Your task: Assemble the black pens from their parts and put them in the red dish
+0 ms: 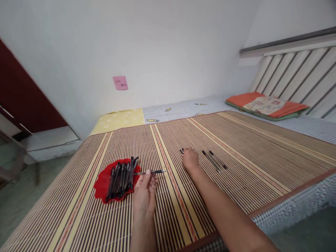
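Note:
My left hand (147,185) pinches a pen (159,172) between thumb and fingers, its bare writing tip pointing right. The pen's rear end reaches back to the edge of a red scalloped plate (101,182). Piled on that plate are several black-capped pens (122,176), lying side by side. Farther right, my right hand (190,159) is closed low over the striped mat. A small dark end (181,151) sticks out past its fingers; the rest is hidden by the hand. Two pens (213,162) lie slantwise on the mat just right of it.
The bamboo mat (236,150) covers a bed with a patterned sheet (181,108) along the wall. Folded orange cloth (265,104) rests at the far right by a slatted headboard (299,77). A pink note (120,83) is stuck on the wall. The mat's near edge drops to the floor.

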`<state>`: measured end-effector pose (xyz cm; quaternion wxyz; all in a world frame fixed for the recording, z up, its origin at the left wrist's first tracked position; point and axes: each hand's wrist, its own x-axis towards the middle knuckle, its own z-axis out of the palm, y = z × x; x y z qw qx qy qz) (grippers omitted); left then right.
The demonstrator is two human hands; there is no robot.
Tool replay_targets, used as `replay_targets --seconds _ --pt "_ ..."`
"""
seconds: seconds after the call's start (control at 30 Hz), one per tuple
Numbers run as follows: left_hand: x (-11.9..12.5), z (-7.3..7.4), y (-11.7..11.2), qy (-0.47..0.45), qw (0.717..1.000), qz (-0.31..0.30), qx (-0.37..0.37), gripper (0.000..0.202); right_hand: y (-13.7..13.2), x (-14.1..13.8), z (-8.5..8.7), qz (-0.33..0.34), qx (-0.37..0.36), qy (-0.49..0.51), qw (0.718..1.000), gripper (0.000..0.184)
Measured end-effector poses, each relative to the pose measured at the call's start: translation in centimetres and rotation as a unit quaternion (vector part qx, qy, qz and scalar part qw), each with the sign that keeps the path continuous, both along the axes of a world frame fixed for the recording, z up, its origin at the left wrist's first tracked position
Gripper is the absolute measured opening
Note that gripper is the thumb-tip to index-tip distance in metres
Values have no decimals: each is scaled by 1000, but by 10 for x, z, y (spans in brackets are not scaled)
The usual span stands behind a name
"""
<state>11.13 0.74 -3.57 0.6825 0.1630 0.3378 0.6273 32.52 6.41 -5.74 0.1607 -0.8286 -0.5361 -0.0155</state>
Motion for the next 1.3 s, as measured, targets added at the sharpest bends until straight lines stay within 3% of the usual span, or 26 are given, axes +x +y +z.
replay_targets --seconds 0.27,0.5,0.57,0.63,0.7,0.73,0.8,1.03,1.3 --pt "7 -2 1 -17 1000 -18 -14 7 -32 -33 -3 49 -19 59 997 18" --pt "10 7 -3 -25 999 -25 -38 15 -80 -50 4 109 47 220 968 19" --pt "10 9 -3 -25 999 -15 -41 17 -86 -49 5 114 106 376 913 13" --pt "10 9 -3 -21 999 -6 -38 17 -88 -51 7 103 187 561 800 15" --pt "10 8 -3 -16 999 7 -31 16 -89 -56 10 91 244 675 691 26" --pt "10 8 -3 -13 999 13 -29 17 -89 -59 12 89 259 703 656 30" --pt "11 7 -4 -8 999 22 -29 16 -90 -64 16 91 273 726 625 35" --pt "14 9 -8 23 1000 3 11 7 -96 -68 24 122 242 723 636 33" --pt "9 7 -7 14 999 24 35 16 -96 -66 19 126 269 723 624 32"
